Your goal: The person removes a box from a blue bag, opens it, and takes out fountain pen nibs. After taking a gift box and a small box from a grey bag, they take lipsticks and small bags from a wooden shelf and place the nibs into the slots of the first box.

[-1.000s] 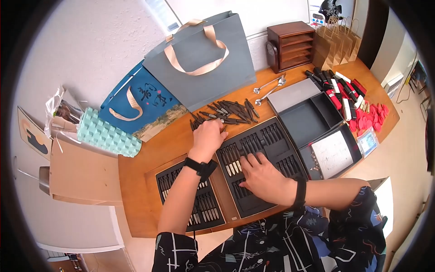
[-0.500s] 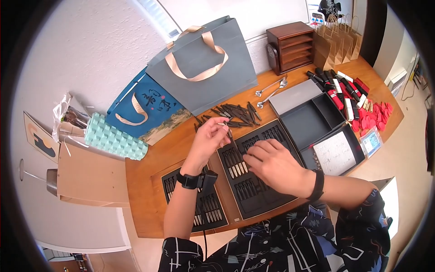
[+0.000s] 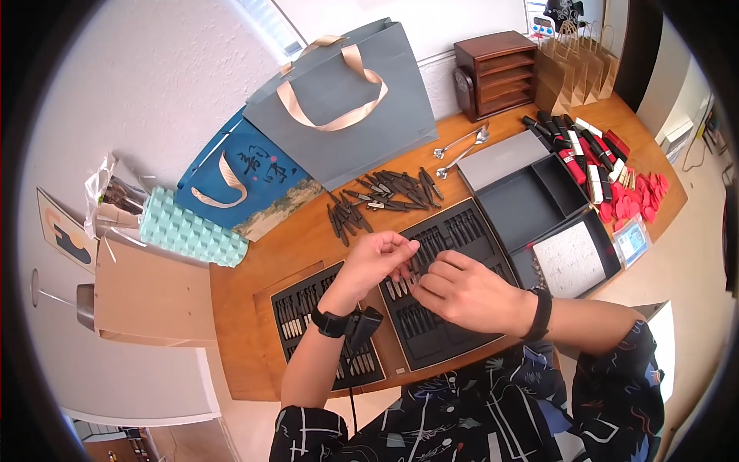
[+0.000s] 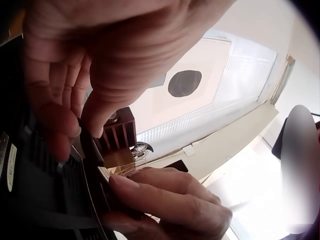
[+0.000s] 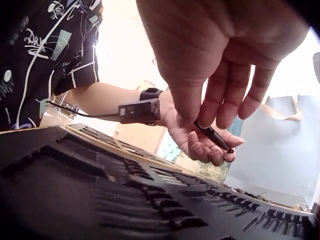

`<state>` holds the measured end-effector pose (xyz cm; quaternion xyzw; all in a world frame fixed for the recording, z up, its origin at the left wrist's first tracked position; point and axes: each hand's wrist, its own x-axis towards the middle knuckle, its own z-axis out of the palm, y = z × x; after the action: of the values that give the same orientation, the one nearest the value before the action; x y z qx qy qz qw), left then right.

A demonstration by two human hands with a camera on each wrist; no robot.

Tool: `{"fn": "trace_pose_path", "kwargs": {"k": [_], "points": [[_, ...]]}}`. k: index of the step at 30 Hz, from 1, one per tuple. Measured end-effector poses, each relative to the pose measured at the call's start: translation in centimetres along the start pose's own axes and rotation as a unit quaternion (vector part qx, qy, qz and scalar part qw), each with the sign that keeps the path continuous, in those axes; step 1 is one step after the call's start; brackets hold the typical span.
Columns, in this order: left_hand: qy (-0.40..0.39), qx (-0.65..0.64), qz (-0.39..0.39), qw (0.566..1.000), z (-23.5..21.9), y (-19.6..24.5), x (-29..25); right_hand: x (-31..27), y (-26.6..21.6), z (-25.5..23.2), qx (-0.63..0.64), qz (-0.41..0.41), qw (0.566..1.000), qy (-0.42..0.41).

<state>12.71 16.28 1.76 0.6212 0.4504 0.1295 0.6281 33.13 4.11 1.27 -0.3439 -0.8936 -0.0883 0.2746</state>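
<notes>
Over a black case [image 3: 450, 344] my two hands meet at a slim dark piece [image 5: 216, 137] with a pale flat end. My left hand [image 3: 369, 266] pinches one end of it between thumb and fingertips. The other end is held in the fingers of my right hand [image 3: 469, 296], as the left wrist view shows from close by. Rows of similar pieces lie in the case's slots, several with pale ends [image 3: 396, 290] showing. Beyond my left hand, a loose pile of dark slim pieces [image 3: 392, 189] lies on the wooden table [image 3: 239, 308].
Grey [image 3: 339, 100] and blue [image 3: 231, 169] paper bags stand behind the pile. An open grey box [image 3: 519, 196] lies right of the case, with lipstick-like tubes [image 3: 573, 146] and red pieces [image 3: 635, 200] beyond. Spoon-like metal utensils [image 3: 460, 154] lie near a wooden shelf box [image 3: 500, 73].
My left hand has left the pile, lifted with a slim dark piece, and come over the case to the right hand. The right hand has risen off the slots and meets it there.
</notes>
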Motion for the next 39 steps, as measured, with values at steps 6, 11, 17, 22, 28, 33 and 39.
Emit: {"fn": "trace_pose_path", "kwargs": {"k": [6,11,17,22,28,33,39], "points": [[0.051,0.104,0.033,0.993,0.0,-0.8,0.9,-0.1,0.1,0.1,-0.033,0.055,0.998,-0.02],[0.083,0.206,0.046,0.974,0.5,-0.3,1.2,0.1,0.7,0.6,-0.02,0.079,0.995,-0.064],[0.128,0.312,0.12,0.934,0.2,-1.2,0.9,0.3,0.8,1.0,-0.02,0.088,0.992,-0.093],[0.105,0.442,0.308,0.836,-0.1,-1.1,0.1,0.5,0.7,1.1,-0.016,0.098,0.99,-0.101],[0.037,0.51,0.27,0.815,-0.2,-0.9,-1.1,0.5,1.1,1.4,-0.023,0.113,0.99,-0.081],[0.022,0.54,0.258,0.801,-0.1,-0.8,-1.7,0.6,1.0,1.5,-0.001,0.104,0.991,-0.086],[0.012,0.576,0.253,0.777,0.2,-0.8,-1.7,0.6,0.7,1.9,-0.002,0.098,0.986,-0.135]]}}
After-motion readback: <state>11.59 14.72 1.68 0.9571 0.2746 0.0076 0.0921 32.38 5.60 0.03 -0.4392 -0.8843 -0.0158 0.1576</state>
